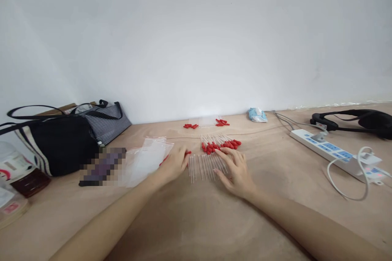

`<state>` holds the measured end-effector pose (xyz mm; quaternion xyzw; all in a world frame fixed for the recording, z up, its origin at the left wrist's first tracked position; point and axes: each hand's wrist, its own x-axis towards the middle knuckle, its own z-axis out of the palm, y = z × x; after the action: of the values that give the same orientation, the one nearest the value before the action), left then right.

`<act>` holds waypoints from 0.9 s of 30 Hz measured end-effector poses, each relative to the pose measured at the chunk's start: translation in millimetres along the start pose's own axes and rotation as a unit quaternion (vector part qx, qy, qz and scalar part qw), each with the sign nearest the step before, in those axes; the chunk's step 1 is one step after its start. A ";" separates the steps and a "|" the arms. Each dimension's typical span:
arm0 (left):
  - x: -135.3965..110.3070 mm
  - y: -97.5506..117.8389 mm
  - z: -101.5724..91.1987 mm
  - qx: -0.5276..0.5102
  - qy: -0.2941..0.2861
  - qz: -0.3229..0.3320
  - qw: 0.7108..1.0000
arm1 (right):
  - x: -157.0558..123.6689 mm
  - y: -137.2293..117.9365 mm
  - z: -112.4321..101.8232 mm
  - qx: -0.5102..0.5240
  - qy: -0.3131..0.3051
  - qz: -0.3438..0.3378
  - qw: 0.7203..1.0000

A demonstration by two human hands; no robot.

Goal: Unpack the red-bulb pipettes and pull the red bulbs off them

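In the head view, my left hand (175,163) is closed, with a red rubber bulb (188,152) at its fingertips. My right hand (237,173) lies over the right part of a row of clear thin dropper tubes (199,167); its thumb and fingers are apart. Just behind that row is a cluster of droppers with red bulbs (211,147), bulb ends toward me. The index fingertip of my right hand is close to these bulbs. Partly hidden behind my left hand is another bit of red (164,160).
Clear plastic bags (147,159) lie left of my hands, near a blurred dark object (105,167). More red bulbs (222,122) lie by the wall. A black bag (61,147) and bottle (21,171) stand left; a power strip (324,144), cables and black headset (352,122) are right.
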<state>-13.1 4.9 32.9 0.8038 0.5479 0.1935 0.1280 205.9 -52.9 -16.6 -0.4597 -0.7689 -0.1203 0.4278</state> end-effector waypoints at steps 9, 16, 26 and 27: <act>-47.7 -10.4 37.1 0.008 0.121 0.315 0.941 | -3.5 -9.0 11.5 0.038 -0.015 -0.137 0.990; -55.4 -17.2 34.7 0.023 0.104 0.356 0.928 | -11.3 -7.7 8.3 0.101 -0.053 -0.149 0.982; -64.9 -33.2 18.0 0.017 0.154 0.301 0.941 | -12.3 2.9 -3.6 0.095 -0.070 -0.037 0.992; -67.0 -37.2 14.7 0.011 0.164 0.286 0.944 | -12.0 4.9 -4.1 0.085 -0.070 -0.017 0.994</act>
<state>-59.1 -43.7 -7.1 0.8853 0.3104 0.3447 -0.0330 214.7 -59.8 -24.3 -0.4160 -0.8120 -0.0296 0.4084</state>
